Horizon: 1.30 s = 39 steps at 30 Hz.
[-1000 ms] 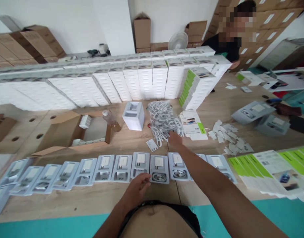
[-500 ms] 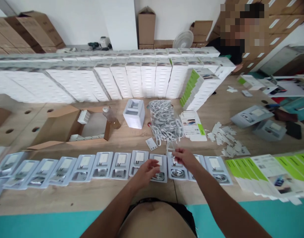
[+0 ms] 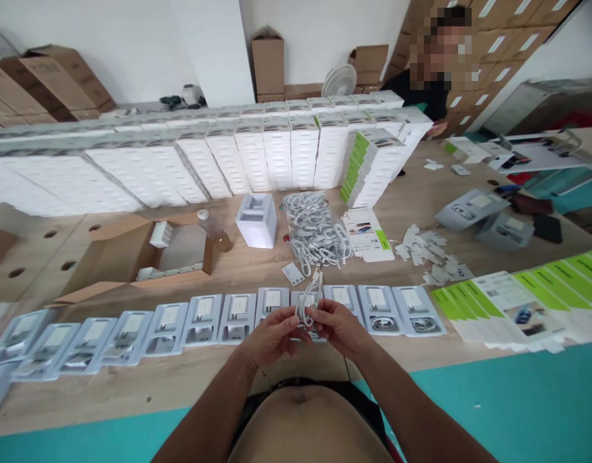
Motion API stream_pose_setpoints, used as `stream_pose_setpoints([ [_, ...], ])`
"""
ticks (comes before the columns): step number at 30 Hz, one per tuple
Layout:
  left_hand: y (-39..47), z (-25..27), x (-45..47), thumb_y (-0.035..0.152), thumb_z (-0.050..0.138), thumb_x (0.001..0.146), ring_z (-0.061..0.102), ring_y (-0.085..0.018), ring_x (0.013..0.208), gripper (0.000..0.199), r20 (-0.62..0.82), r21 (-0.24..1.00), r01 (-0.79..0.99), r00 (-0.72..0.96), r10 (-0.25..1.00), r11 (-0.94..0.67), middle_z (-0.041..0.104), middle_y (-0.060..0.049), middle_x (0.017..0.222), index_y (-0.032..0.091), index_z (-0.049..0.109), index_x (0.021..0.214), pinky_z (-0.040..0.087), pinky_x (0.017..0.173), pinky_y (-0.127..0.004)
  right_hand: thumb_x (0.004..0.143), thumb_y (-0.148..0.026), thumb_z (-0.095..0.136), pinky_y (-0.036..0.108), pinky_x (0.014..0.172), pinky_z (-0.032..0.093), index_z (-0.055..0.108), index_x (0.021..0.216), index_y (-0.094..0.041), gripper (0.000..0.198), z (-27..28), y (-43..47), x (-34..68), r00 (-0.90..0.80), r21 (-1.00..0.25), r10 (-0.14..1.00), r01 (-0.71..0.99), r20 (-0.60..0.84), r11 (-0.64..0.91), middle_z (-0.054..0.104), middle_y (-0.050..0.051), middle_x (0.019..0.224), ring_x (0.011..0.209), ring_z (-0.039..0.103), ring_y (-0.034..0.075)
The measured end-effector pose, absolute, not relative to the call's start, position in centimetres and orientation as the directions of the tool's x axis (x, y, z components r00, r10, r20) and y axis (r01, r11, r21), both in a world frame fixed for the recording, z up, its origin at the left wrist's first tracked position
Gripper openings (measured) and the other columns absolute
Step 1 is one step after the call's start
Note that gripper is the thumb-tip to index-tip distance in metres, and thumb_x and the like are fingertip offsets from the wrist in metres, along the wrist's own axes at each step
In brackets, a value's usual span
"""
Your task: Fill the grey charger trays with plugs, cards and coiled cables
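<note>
A coiled white cable [image 3: 309, 299] is held up in front of me, over the row of trays. My right hand [image 3: 338, 326] pinches one side of the coil between thumb and fingers. My left hand [image 3: 277, 333] closes on the other side, its lower fingers curled beneath. Behind the hands, a plastic tray [image 3: 300, 296] is partly hidden. To the right, one tray [image 3: 380, 302] has a white block in its upper recess and a coiled cable [image 3: 383, 323] in the lower one. Past the trays lies a heap of similar cables [image 3: 318, 228].
White boxes [image 3: 277, 151] stand stacked along the back. At left are an open carton [image 3: 117, 257] and a bottle [image 3: 213, 231]; a tray stack [image 3: 256, 222] stands mid-table. Green-and-white box sleeves [image 3: 508, 308] lie at right. Another person [image 3: 416, 96] stands behind the boxes.
My right hand has come toward me and left from near the cable heap, with a coiled cable. My left hand has met it and now grips the coil too. The view has shifted slightly.
</note>
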<state>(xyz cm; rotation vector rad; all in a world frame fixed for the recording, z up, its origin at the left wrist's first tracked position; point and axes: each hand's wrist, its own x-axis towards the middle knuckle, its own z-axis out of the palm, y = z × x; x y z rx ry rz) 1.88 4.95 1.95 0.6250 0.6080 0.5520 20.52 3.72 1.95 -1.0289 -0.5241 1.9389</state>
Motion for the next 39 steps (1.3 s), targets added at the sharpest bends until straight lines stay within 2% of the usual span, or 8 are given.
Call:
stream_pose_setpoints([
  [8,3.8,2.6,1.7,0.038,0.054,0.09,0.07,-0.02,0.078,0.023,-0.337,0.522,-0.334,0.764,0.55,0.785,0.067,-0.012,0.1,0.016,0.059,0.093,0.053,0.045,-0.02,0.074,-0.045,0.075,0.02,0.046,0.033,0.066,0.092,-0.018,0.034,3.8,4.6,21.5,-0.292,-0.79,0.877,-0.39,-0.382,-0.474,0.06,-0.002,0.065,0.049,0.046,0.007],
  [13,3.2,3.6,1.7,0.047,0.064,0.082,0.054,-0.007,0.057,0.032,-0.343,0.421,-0.399,0.762,0.55,0.815,0.059,-0.004,0.083,0.016,0.058,0.086,0.03,0.036,-0.011,0.077,-0.049,0.071,0.018,0.041,0.027,0.065,0.076,-0.015,0.034,4.1,5.1,21.2,-0.314,-0.791,0.882,-0.405,-0.35,-0.458,0.059,-0.002,0.066,0.048,0.044,0.005],
  [17,2.8,3.7,1.5,0.032,0.084,0.065,0.042,-0.001,0.051,0.035,-0.29,0.472,-0.492,0.697,0.655,0.732,0.051,0.001,0.074,0.015,0.056,0.079,0.027,0.043,-0.012,0.078,-0.05,0.071,0.016,0.041,0.03,0.069,0.088,-0.017,0.035,4.2,5.1,20.6,-0.284,-0.741,0.893,-0.5,-0.349,-0.449,0.059,-0.001,0.07,0.051,0.046,0.005],
  [22,2.7,2.9,0.9,0.037,0.072,0.078,0.037,-0.001,0.042,0.027,-0.282,0.518,-0.522,0.643,0.712,0.677,0.05,0.002,0.068,0.016,0.055,0.077,0.017,0.039,-0.015,0.079,-0.05,0.069,0.016,0.043,0.031,0.069,0.087,-0.016,0.035,3.4,4.8,20.1,-0.304,-0.724,0.886,-0.513,-0.35,-0.462,0.057,-0.001,0.061,0.051,0.046,0.006],
  [27,3.1,2.9,0.2,0.04,0.068,0.081,0.036,-0.002,0.043,0.029,-0.33,0.489,-0.491,0.661,0.674,0.72,0.044,0.004,0.062,0.016,0.052,0.075,0.015,0.04,-0.015,0.073,-0.033,0.076,0.022,0.061,0.045,0.066,0.112,-0.024,0.041,3.6,4.9,21.8,-0.186,-0.899,0.937,-0.277,-0.295,-0.338,0.069,0.002,0.092,0.07,0.059,0.011],
  [31,3.6,3.6,0.6,0.041,0.064,0.083,0.033,-0.002,0.043,0.03,-0.405,0.552,-0.401,0.638,0.655,0.731,0.044,0.004,0.059,0.016,0.051,0.073,0.014,0.04,-0.016,0.082,-0.033,0.066,0.033,0.086,0.047,0.058,0.126,-0.03,0.046,5.7,5.5,23.6,-0.209,-0.983,0.976,0.184,-0.06,-0.021,0.066,0.004,0.118,0.104,0.06,0.02],
  [35,4.1,4.1,1.7,0.058,0.056,0.084,0.036,-0.004,0.043,0.045,-0.466,0.638,-0.319,0.565,0.681,0.701,0.046,0.004,0.057,0.016,0.049,0.067,0.014,0.04,-0.019,0.089,-0.033,0.06,0.037,0.088,0.04,0.071,0.103,-0.027,0.019,7.8,6.0,24.0,-0.371,-0.662,0.921,0.663,0.116,0.35,0.072,0.004,0.093,0.089,0.061,0.021],
  [39,4.4,3.5,2.4,0.063,0.057,0.079,0.048,-0.008,0.05,0.049,-0.499,0.733,-0.219,0.471,0.727,0.644,0.055,0.0,0.064,0.017,0.047,0.066,0.021,0.041,-0.02,0.092,-0.026,0.054,0.037,0.083,0.035,0.072,0.084,-0.021,0.021,9.1,6.0,23.0,-0.441,-0.246,0.878,0.845,0.183,0.476,0.068,0.009,0.094,0.093,0.057,0.024],
])
